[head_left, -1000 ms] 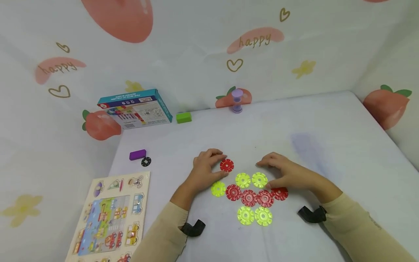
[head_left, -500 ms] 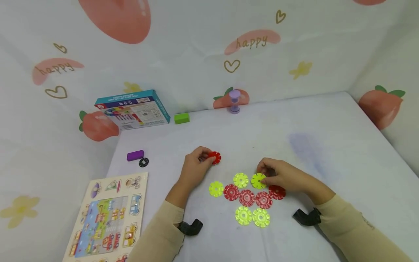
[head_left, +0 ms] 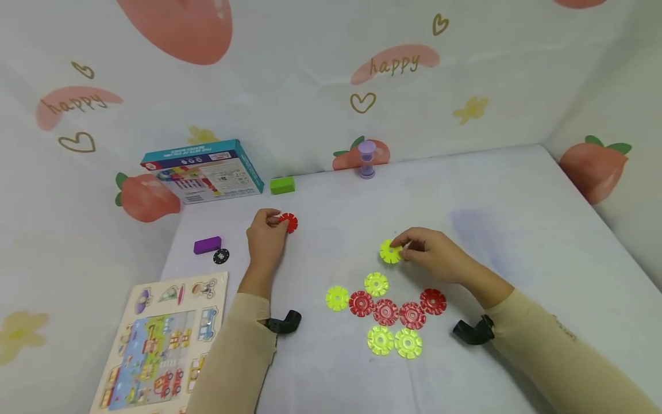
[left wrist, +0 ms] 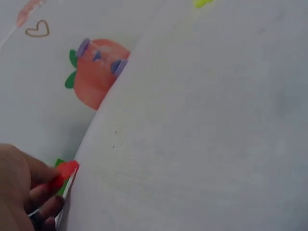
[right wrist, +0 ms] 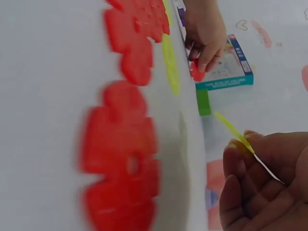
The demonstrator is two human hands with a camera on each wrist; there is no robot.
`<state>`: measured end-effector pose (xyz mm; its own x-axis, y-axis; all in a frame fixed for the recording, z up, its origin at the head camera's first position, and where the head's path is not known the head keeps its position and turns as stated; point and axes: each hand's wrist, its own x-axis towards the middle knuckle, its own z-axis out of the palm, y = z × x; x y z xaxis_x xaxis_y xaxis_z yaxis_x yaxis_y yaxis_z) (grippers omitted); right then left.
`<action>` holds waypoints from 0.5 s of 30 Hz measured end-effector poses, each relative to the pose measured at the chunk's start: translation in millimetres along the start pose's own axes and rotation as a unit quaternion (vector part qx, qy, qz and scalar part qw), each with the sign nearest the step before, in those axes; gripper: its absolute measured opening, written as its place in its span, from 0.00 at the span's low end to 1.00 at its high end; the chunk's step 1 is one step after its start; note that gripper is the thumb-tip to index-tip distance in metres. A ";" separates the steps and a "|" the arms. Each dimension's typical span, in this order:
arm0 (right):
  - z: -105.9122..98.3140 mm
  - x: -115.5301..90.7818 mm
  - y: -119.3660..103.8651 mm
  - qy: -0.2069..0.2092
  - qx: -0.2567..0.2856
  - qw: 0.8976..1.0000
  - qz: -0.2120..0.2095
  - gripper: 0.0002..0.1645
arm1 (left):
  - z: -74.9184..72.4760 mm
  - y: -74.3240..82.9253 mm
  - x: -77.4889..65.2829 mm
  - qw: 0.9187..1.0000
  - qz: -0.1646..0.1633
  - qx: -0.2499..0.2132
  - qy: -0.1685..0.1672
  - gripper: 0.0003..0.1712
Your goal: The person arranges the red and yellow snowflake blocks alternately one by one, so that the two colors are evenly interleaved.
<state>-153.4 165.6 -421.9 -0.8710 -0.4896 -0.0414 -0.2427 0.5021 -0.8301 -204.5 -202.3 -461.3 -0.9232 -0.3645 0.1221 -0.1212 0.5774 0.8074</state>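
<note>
In the head view my left hand (head_left: 265, 238) pinches a red notched snowflake disc (head_left: 291, 223) by its left edge, in front of the green block. The same disc (left wrist: 67, 169) shows between thumb and fingers in the left wrist view. My right hand (head_left: 434, 253) pinches a yellow-green notched disc (head_left: 389, 252) by its right edge; edge-on in the right wrist view, this disc (right wrist: 233, 130) is tilted. Nearer me, several red discs (head_left: 385, 312) lie in a row. A yellow-green disc (head_left: 376, 284) sits behind them, another (head_left: 337, 298) at their left, and two (head_left: 380, 340) in front.
At left are a wooden puzzle board (head_left: 160, 345), a purple block (head_left: 207, 245) and a black chip (head_left: 220, 256). Along the back stand a printed box (head_left: 207, 175), a green block (head_left: 282, 185) and a purple hourglass (head_left: 366, 159) by the patterned backdrop.
My left hand took hold of the red disc and carried it left and back. My right hand picked a yellow-green disc from behind the red row and moved it back and left.
</note>
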 end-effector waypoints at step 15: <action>22.2 83.5 -23.1 -0.096 -0.096 0.990 0.022 0.36 | -2.7 -8.1 -29.2 0.951 0.103 0.272 -0.106 0.42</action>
<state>-211.0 97.4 -418.5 -0.7896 -0.5816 -0.1957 -0.2992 0.6434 -0.7047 -175.6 -198.3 -469.9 -0.9936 -0.0803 0.0799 -0.0469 0.9338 0.3547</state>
